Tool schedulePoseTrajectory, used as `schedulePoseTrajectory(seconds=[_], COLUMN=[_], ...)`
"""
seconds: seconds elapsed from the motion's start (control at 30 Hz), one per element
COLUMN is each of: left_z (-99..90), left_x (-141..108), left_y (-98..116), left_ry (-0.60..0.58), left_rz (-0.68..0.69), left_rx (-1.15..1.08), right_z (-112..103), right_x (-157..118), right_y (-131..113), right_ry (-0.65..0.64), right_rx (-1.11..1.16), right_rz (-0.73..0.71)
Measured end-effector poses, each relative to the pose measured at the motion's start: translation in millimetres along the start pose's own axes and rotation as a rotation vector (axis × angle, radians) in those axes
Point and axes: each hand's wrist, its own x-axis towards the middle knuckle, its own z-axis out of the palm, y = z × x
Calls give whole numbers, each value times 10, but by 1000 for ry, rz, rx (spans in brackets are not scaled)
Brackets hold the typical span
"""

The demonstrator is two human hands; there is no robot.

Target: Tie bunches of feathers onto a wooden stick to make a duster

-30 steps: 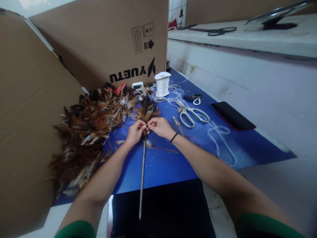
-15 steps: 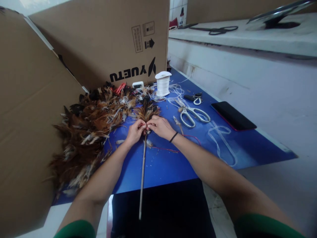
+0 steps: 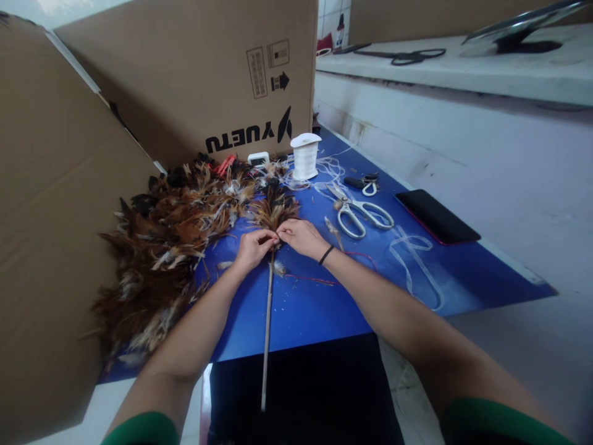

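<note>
A thin stick (image 3: 267, 334) reaches from beneath my hands over the table's front edge. Brown and black feathers (image 3: 273, 207) fan out at its far end, just beyond my fingers. My left hand (image 3: 254, 248) is closed in a pinch at the base of these feathers. Close beside it, my right hand (image 3: 300, 238), with a dark band at the wrist, pinches at the same spot. Whatever lies between the fingertips is too small to make out. A red string (image 3: 310, 280) lies on the table to the right of the stick.
A large feather heap (image 3: 162, 247) covers the left of the blue table (image 3: 315, 309), against cardboard (image 3: 185, 74). To the right lie scissors (image 3: 359, 216), a black phone (image 3: 438, 216), clear ribbon (image 3: 419, 272) and dark-handled snippers (image 3: 361, 183). A white spool (image 3: 304, 157) stands behind.
My fingertips have shifted slightly to the right at the feather base, and the left fingers now look straighter. The stick and feathers stay nearly in place.
</note>
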Motion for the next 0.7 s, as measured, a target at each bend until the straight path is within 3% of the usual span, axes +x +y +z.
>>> schedulePoseTrajectory(seconds=[0.37,0.7], left_z=[5,34], left_x=[-19,-33], left_y=[123,164], left_ry=[73,113], left_rz=[109,145], left_rx=[286,341], right_z=[-32,9], right_x=[-19,-15], right_y=[-61,-38], right_ry=[-34,-6], right_rx=[138,151], right_rz=[154,241])
